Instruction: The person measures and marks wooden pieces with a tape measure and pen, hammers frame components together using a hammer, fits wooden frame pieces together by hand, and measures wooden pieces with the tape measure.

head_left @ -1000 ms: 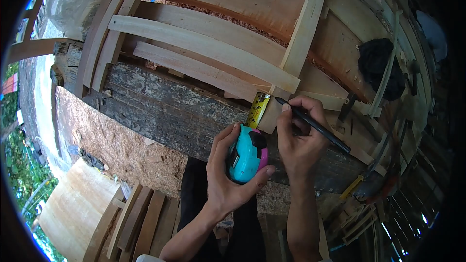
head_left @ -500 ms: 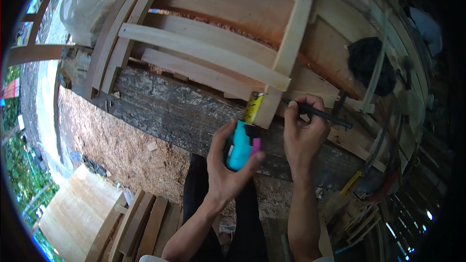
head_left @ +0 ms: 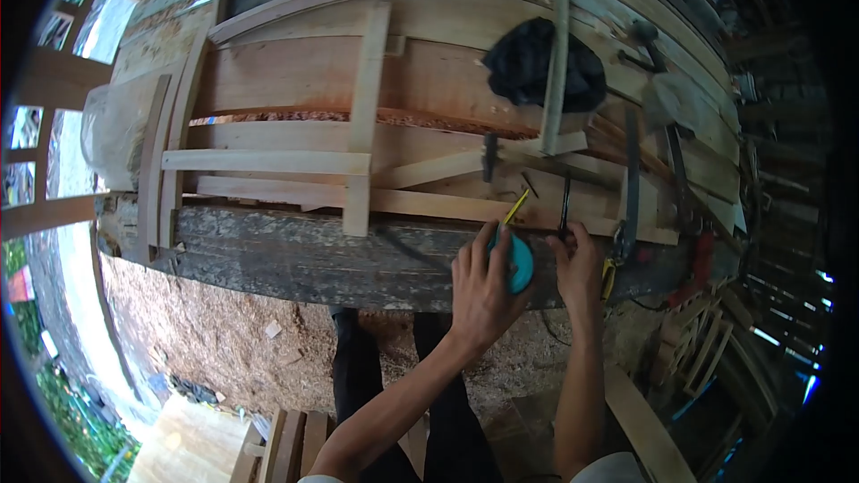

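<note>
My left hand (head_left: 483,291) is wrapped round a teal tape measure (head_left: 520,264) above the front edge of the dark weathered beam (head_left: 295,255). A short length of yellow blade (head_left: 516,206) sticks out of its top. To the right, my right hand (head_left: 577,264) pinches a black pen (head_left: 565,201), which points up and away from me. Left of both hands, a wooden frame's upright slat (head_left: 362,125) crosses a horizontal slat (head_left: 268,162), its lower end resting on the beam.
A hammer (head_left: 489,157) lies on the boards beyond my hands. Behind it is a black cloth bundle (head_left: 546,67) under a thin strip. A handsaw (head_left: 632,183) and a red tool (head_left: 696,273) are at the right. Wood shavings (head_left: 242,331) cover the ground.
The view has swung right. Both hands have moved right, off the slat's lower end, with the tape measure and pen still held. The pen now points more upright.
</note>
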`<state>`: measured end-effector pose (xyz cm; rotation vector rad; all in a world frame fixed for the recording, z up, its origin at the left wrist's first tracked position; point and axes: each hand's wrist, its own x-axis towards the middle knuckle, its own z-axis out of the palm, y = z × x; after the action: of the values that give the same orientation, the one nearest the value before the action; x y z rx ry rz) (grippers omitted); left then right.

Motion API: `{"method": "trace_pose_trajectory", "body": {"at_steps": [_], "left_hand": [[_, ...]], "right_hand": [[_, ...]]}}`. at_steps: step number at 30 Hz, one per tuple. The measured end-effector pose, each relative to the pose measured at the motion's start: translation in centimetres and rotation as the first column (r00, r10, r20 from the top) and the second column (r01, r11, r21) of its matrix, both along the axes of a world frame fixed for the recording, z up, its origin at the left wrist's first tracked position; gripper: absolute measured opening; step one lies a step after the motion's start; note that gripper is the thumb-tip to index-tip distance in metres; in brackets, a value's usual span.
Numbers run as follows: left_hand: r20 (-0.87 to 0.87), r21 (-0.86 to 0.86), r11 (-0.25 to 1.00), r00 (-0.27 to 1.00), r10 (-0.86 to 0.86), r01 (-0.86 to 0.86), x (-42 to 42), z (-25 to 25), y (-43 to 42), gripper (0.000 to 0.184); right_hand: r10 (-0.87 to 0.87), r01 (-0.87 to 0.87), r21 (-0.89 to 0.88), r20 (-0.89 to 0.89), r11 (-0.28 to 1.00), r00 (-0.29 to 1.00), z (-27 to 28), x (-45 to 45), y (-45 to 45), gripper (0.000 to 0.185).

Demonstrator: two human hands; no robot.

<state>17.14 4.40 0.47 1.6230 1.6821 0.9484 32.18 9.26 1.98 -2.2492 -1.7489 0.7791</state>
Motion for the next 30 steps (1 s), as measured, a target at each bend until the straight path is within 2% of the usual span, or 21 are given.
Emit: {"method": "trace_pose_trajectory", "body": {"at_steps": [5, 8, 10, 11, 12, 14, 15, 16, 17, 18, 20, 21, 22, 23, 24, 25, 27, 29, 30], "left_hand": [[-0.070, 0.005, 0.999, 0.996, -0.053, 0.054, 4.8, -1.3, 2.7, 0.075], [-0.138, -0.022, 0.997, 0.988, -0.075, 0.073, 6.3, -1.8, 2.6, 0.079], [-0.255, -0.028, 0.987, 0.954, -0.159, 0.157, 7.0, -2.9, 1.7, 0.086], [-0.282, -0.060, 0.973, 0.931, -0.231, 0.223, 6.8, -3.3, 1.4, 0.088], [-0.311, -0.069, 0.978, 0.927, -0.208, 0.196, 6.1, -3.3, 1.3, 0.088], [-0.175, -0.002, 0.954, 0.939, -0.296, 0.300, 4.6, -2.8, 0.9, 0.087], [-0.147, 0.062, 0.965, 0.958, -0.245, 0.256, 3.4, -1.6, 0.8, 0.075], [-0.155, 0.053, 0.968, 0.960, -0.235, 0.245, 1.8, -1.0, 0.5, 0.075], [-0.127, 0.109, 0.977, 0.977, -0.169, 0.184, -0.1, -0.6, 0.2, 0.067], [-0.092, 0.166, 0.978, 0.990, -0.109, 0.124, -2.2, -0.3, 0.0, 0.059], [-0.203, 0.283, 0.958, 0.974, 0.103, -0.043, -8.1, -0.1, 0.5, 0.041], [-0.120, 0.403, 0.908, 0.976, 0.181, -0.118, -11.5, -0.6, 1.4, 0.036], [-0.162, 0.373, 0.910, 0.953, 0.256, -0.181, -14.9, -0.1, 2.1, 0.035], [-0.287, 0.399, 0.904, 0.915, 0.284, -0.155, -18.4, -0.7, 2.9, 0.036], [-0.407, 0.420, 0.899, 0.860, 0.309, -0.124, -20.6, -1.6, 3.1, 0.038], [-0.396, 0.414, 0.901, 0.866, 0.307, -0.129, -20.9, -1.8, 2.8, 0.038], [-0.457, 0.327, 0.945, 0.879, 0.138, 0.022, -21.3, -1.7, 2.5, 0.045], [-0.426, 0.256, 0.967, 0.897, 0.116, -0.004, -19.8, -3.0, 1.2, 0.049], [-0.407, 0.190, 0.981, 0.907, 0.104, -0.027, -18.9, -3.5, 0.8, 0.052]], "right_hand": [[-0.030, 0.027, 0.092, 0.028, 0.995, 0.999, -0.9, 3.0, -1.1, 0.026], [-0.047, 0.046, 0.062, 0.008, 0.997, 0.999, -0.7, 3.7, -1.9, 0.029], [-0.088, 0.088, 0.039, -0.005, 0.995, 0.996, -1.8, 5.0, -2.9, 0.033], [-0.066, 0.066, 0.000, 0.022, 0.998, 0.998, -2.4, 5.7, -3.1, 0.035], [-0.040, 0.040, -0.005, -0.010, 0.999, 0.999, -2.4, 5.8, -3.1, 0.035], [0.004, -0.002, 0.043, -0.033, 0.999, 0.999, -0.9, 5.3, -3.1, 0.035], [0.016, -0.014, 0.037, -0.049, 0.999, 0.999, -0.5, 4.5, -3.0, 0.035], [0.040, -0.043, 0.218, 0.018, 0.975, 0.999, -0.2, 3.7, -2.9, 0.033], [0.048, -0.079, 0.392, 0.088, 0.916, 0.995, 0.2, 2.9, -2.7, 0.031], [0.052, -0.081, 0.389, 0.084, 0.918, 0.995, 1.6, 1.3, -2.4, 0.031], [-0.001, 0.072, 0.186, -0.358, 0.980, 0.934, 4.2, -4.3, -1.7, 0.029], [0.109, -0.001, 0.236, -0.446, 0.972, 0.888, 3.6, -6.9, -1.3, 0.028], [0.218, -0.069, 0.291, -0.520, 0.954, 0.826, 2.6, -9.4, -0.9, 0.028], [0.280, -0.144, 0.281, -0.536, 0.949, 0.796, 1.9, -11.7, -0.1, 0.030], [0.336, -0.217, 0.272, -0.553, 0.938, 0.762, 1.0, -13.9, 0.8, 0.031], [0.366, -0.232, 0.299, -0.550, 0.926, 0.751, -0.1, -16.0, 1.7, 0.033], [0.386, -0.248, 0.315, -0.532, 0.916, 0.753, -1.9, -18.5, 3.5, 0.035], [0.495, -0.260, 0.485, -0.455, 0.835, 0.741, -3.3, -20.2, 4.6, 0.037], [0.494, -0.271, 0.475, -0.444, 0.837, 0.748, -3.8, -20.7, 4.8, 0.037]]}}
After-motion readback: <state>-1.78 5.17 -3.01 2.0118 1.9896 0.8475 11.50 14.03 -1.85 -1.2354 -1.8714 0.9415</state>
